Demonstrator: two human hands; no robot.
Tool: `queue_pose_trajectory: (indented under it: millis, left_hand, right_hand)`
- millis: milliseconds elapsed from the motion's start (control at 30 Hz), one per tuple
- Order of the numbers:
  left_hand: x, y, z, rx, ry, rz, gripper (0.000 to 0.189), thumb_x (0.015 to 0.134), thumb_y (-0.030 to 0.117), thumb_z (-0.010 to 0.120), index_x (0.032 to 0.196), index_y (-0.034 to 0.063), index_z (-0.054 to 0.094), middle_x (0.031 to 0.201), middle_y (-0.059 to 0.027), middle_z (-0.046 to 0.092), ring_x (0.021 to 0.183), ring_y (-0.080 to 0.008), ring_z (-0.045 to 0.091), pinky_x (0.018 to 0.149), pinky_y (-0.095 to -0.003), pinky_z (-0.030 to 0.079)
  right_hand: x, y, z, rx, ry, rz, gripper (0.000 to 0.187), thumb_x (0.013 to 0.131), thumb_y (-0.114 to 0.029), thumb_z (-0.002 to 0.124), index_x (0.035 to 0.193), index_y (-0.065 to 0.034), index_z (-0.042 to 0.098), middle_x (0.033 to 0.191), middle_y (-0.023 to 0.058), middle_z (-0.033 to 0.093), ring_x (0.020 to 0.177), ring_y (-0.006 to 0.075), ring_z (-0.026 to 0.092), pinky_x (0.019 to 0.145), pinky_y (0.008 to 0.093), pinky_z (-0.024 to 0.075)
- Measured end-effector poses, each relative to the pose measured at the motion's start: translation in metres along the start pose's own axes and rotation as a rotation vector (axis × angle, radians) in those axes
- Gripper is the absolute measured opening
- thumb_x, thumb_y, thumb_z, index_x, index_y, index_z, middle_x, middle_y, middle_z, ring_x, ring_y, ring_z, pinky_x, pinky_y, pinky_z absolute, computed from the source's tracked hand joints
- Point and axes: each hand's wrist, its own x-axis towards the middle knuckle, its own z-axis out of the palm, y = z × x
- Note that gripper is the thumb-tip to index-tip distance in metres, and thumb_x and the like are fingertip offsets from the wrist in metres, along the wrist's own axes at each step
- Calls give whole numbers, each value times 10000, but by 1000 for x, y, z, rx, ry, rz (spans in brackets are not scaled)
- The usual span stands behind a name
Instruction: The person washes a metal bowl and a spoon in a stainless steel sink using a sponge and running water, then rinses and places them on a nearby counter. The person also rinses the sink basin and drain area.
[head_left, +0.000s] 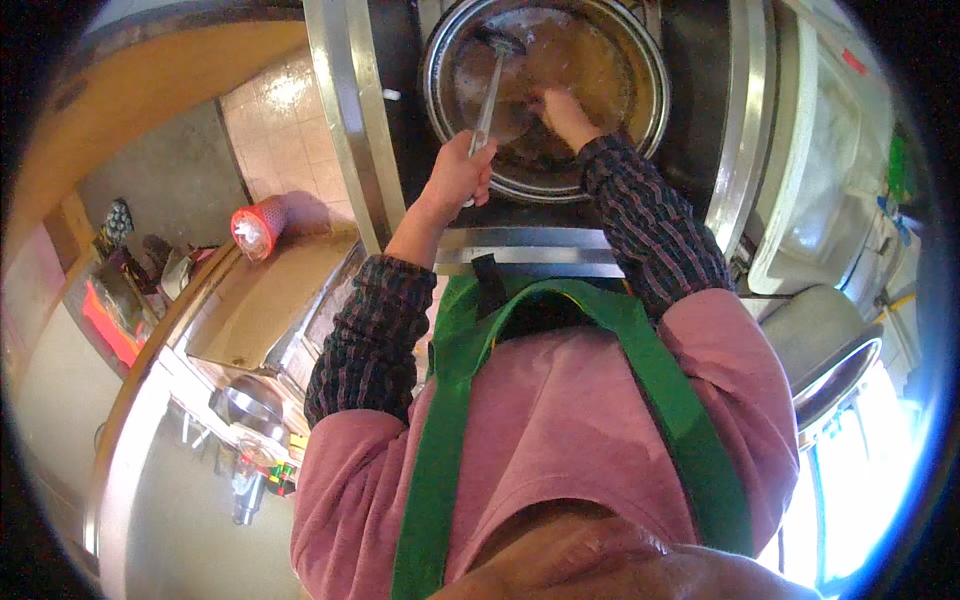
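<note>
A large round metal pot (660, 105) stands at the top centre, with brownish liquid (600, 56) in it. My left hand (461, 172) is closed round the handle of a long metal utensil (491, 97), at the pot's near left rim. The utensil's dark head lies in the upper left of the pot; its exact kind cannot be told. Over the middle of the pot is my right hand (564, 116), its fingers pointing down to the left at the liquid. The fingertips are blurred, and whether they hold anything cannot be told.
Metal rails (352, 112) frame the dark surface round the pot. A red perforated basket (259, 229) with white contents stands at left, by a brown cardboard piece (277, 300). White plastic tubs (795, 187) and a large metal pot (825, 337) lie at right.
</note>
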Motion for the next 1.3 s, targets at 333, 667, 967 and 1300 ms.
queue_pose_trajectory:
  millis: [333, 667, 967, 1300]
  left_hand:
    - [-15, 15, 22, 228, -41, -34, 120, 926, 159, 506, 996, 66, 477, 538, 14, 399, 380, -103, 368, 327, -286, 303]
    - [-33, 3, 11, 212, -21, -127, 154, 926, 241, 528, 984, 102, 497, 518, 39, 373, 377, -86, 350, 333, -275, 277]
    - [-43, 1, -6, 33, -46, -43, 146, 948, 212, 480, 965, 67, 479, 495, 3, 388, 347, -106, 372, 315, -266, 306]
    - [-27, -12, 6, 290, -133, 138, 189, 962, 237, 444, 926, 57, 488, 583, -8, 485, 446, -118, 477, 438, -260, 403]
  right_hand:
    - [-35, -104, -64, 420, 410, -205, 180, 731, -148, 715, 876, -53, 665, 869, 130, 655, 841, 284, 629, 746, 340, 494]
    - [-18, -84, -31, 294, 445, 100, 206, 734, -266, 721, 864, -110, 684, 725, 152, 642, 688, 332, 623, 661, 399, 498]
    - [-16, -8, -30, 132, 593, 446, 436, 826, -341, 656, 1063, 22, 606, 995, 240, 628, 932, 375, 602, 800, 421, 475]
    - [-22, -97, -47, 1730, -174, 279, 284, 946, -225, 489, 1105, 0, 558, 1031, 142, 622, 860, 210, 579, 745, 323, 479]
